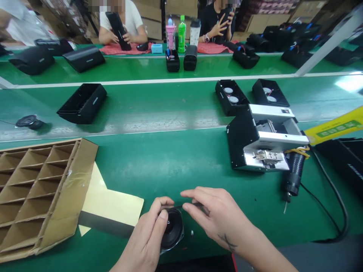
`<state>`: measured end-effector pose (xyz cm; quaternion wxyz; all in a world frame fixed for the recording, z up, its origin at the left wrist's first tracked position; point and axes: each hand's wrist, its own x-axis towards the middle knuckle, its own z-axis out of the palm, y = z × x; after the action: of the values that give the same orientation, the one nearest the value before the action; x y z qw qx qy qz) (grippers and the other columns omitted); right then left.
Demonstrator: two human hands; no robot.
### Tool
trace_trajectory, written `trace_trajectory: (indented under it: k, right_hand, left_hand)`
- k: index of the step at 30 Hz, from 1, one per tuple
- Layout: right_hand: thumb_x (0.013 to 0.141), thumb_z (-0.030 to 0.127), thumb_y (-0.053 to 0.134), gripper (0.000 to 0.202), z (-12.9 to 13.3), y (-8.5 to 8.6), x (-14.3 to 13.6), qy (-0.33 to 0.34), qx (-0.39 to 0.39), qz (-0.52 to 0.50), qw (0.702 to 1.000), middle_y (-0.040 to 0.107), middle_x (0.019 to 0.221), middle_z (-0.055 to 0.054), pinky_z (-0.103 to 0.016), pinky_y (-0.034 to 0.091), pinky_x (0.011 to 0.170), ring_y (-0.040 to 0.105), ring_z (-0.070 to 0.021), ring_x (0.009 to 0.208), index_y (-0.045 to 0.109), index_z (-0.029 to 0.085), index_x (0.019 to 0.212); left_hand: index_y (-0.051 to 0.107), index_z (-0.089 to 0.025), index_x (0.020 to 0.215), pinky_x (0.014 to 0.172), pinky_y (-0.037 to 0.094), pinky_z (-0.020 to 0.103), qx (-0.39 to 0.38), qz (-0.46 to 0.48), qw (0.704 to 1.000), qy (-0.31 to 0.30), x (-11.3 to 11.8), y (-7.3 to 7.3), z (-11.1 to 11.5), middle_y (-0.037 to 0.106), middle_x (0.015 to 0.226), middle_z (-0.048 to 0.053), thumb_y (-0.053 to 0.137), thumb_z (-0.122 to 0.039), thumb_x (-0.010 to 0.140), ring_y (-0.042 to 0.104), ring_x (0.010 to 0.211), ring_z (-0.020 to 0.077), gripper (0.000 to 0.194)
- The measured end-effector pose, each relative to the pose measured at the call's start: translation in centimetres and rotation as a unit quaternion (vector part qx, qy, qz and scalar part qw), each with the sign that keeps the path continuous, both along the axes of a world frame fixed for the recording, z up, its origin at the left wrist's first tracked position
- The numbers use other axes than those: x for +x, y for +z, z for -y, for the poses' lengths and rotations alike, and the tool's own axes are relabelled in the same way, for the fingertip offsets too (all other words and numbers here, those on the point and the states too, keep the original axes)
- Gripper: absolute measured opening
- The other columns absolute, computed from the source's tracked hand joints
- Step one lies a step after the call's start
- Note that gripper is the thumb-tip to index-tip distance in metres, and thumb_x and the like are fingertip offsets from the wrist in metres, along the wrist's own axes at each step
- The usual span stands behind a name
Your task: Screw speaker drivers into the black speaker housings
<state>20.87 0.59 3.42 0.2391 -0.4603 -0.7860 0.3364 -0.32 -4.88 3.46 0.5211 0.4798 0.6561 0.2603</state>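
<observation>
A round black speaker (172,231) with a dark cone lies on the green table (170,162) close to the front edge. My left hand (153,226) is closed at the speaker's left side, thumb and fingers pinching a thin dark strip at its upper rim. The strip runs right to my right hand (210,211), whose thumb and fingers are bent around its other end, partly hidden. A tiny white connector (192,233) is right of the speaker. Pale yellow paper sheets (113,206) lie left of my left hand.
A divided cardboard box (65,189) stands at the left. At the right are a silver-black machine (266,139), an electric screwdriver (295,173) and its cable. Black housings (85,102) sit on the belt. Two people hold black units across the line.
</observation>
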Motion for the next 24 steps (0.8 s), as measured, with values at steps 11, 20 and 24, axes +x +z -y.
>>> trace_trajectory:
  k: [11, 20, 24]
  right_hand:
    - [0.100, 0.035, 0.067, 0.016, -1.5, 1.8, 0.2, 0.045, -0.063, 0.063, 0.995, 0.071, 0.077, 0.005, -0.026, 0.036, 0.065, 0.057, -0.0119, 0.066, 0.069, 0.024, 0.088]
    - [0.100, 0.032, 0.068, 0.016, -0.9, 0.9, -0.1, 0.025, -0.075, 0.021, 0.997, 0.070, 0.076, 0.006, -0.025, 0.037, 0.064, 0.055, -0.0093, 0.064, 0.070, 0.023, 0.086]
    - [0.100, 0.031, 0.067, 0.016, -0.6, 0.6, -0.2, 0.018, -0.075, 0.005, 0.997, 0.070, 0.077, 0.005, -0.026, 0.038, 0.064, 0.055, -0.0099, 0.064, 0.070, 0.022, 0.087]
  left_hand:
    - [0.079, -0.031, 0.109, 0.091, 0.053, 0.031, -0.039, 0.135, 0.987, -0.073, -1.3, 0.8, -1.0, 0.076, 0.102, 0.002, 0.057, -0.055, 0.101, 0.067, 0.100, 0.0240, 0.034]
    - [0.067, -0.029, 0.101, 0.089, 0.048, 0.026, -0.054, 0.144, 0.981, -0.114, -1.0, 0.9, -0.8, 0.067, 0.099, 0.002, 0.044, -0.057, 0.106, 0.062, 0.099, 0.0212, 0.037]
    - [0.066, -0.026, 0.101, 0.088, 0.047, 0.028, -0.062, 0.155, 0.980, -0.109, -0.9, 0.2, -0.7, 0.068, 0.107, 0.005, 0.043, -0.062, 0.105, 0.062, 0.101, 0.0227, 0.043]
